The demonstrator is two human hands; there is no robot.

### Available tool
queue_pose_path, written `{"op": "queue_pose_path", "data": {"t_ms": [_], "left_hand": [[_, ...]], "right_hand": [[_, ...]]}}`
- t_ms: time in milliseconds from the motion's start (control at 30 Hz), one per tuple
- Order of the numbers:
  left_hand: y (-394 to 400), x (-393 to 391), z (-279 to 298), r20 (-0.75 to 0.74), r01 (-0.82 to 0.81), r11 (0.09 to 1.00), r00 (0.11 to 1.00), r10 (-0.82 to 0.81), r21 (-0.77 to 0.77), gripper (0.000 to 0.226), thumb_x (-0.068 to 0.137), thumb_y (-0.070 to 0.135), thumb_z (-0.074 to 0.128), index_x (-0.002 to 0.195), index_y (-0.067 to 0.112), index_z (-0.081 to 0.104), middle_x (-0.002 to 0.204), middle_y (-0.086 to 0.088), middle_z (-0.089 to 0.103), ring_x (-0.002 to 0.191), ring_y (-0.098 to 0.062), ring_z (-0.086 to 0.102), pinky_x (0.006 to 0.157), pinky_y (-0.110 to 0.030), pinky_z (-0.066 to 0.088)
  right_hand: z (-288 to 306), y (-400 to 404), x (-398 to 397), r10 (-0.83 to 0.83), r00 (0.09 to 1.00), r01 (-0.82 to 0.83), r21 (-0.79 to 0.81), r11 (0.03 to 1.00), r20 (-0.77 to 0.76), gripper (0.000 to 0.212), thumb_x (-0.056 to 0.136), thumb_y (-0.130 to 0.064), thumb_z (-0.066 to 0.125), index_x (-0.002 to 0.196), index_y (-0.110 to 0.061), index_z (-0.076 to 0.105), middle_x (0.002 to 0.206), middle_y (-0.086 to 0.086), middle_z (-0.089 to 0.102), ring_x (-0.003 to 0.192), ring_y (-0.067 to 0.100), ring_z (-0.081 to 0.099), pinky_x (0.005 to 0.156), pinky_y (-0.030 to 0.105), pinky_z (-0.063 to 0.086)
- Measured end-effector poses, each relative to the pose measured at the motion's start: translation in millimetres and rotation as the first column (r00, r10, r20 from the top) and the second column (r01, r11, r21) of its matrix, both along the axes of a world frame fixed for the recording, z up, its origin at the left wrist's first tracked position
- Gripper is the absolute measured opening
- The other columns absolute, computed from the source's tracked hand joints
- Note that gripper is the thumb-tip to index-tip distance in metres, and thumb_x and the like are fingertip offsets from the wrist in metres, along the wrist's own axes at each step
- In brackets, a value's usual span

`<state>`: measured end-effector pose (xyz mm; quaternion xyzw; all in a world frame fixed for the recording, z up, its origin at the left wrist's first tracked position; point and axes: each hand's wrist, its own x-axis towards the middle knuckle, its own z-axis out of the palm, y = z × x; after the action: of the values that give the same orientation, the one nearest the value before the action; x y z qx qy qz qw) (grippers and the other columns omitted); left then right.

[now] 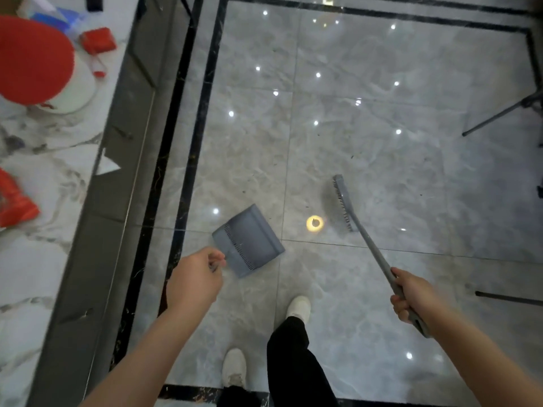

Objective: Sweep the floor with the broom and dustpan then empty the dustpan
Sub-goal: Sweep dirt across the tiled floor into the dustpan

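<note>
A grey dustpan [248,240] sits low over the glossy grey tiled floor [367,142], its open mouth turned toward the upper right. My left hand [195,279] grips the dustpan's handle, which is hidden under the fingers. My right hand [411,295] grips the grey handle of the broom [345,205], whose head rests on the floor to the right of the dustpan. Small dark specks of dirt lie scattered on the tiles around the broom head.
A marble counter [44,186] with a dark edge runs along the left, carrying a red-lidded white container [38,63] and red packets. Tripod legs [499,118] stand at the right. My feet in white shoes [298,308] are below. A black border strip frames the tiles.
</note>
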<state>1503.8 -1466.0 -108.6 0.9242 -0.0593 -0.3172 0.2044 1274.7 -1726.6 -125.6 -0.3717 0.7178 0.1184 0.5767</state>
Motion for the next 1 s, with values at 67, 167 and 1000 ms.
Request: {"op": "queue_pose_path", "data": {"t_ms": [67,167,1000], "left_hand": [[-24.1,0.8,-2.0,-0.004,0.023,0.999,1.0,-0.023,0.023,0.022,0.091,0.011,0.055,0.101,0.025,0.068,0.088,0.014,0.065,0.058,-0.011,0.064,0.06,-0.036,0.059],[-57.4,0.5,-8.9,-0.004,0.04,0.998,0.999,-0.04,0.041,0.023,0.091,0.009,0.054,0.104,0.023,0.067,0.083,0.014,0.06,0.056,-0.006,0.06,0.053,-0.027,0.054],[-96.6,12.1,-11.2,0.054,-0.014,0.994,0.999,0.008,0.111,0.023,0.086,0.008,0.056,0.099,0.022,0.069,0.093,0.004,0.073,0.071,-0.02,0.067,0.061,-0.04,0.059]], "right_hand": [[-2.5,-24.4,-3.5,-0.035,0.999,0.035,-0.005,0.999,-0.002,0.022,0.098,-0.016,0.032,0.112,-0.021,0.049,0.06,0.003,0.028,0.025,0.008,0.024,0.03,0.012,0.024],[-6.7,-60.5,-6.0,-0.013,1.0,0.013,-0.005,1.0,-0.023,0.033,0.098,-0.016,0.032,0.125,-0.022,0.05,0.059,0.001,0.025,0.032,0.01,0.023,0.03,0.013,0.023],[0.1,-72.3,60.2,0.509,0.861,-0.499,0.186,0.846,-0.003,0.047,0.099,-0.011,0.023,0.137,-0.028,0.046,0.057,0.004,0.036,0.033,0.01,0.027,0.034,0.015,0.025]]}}
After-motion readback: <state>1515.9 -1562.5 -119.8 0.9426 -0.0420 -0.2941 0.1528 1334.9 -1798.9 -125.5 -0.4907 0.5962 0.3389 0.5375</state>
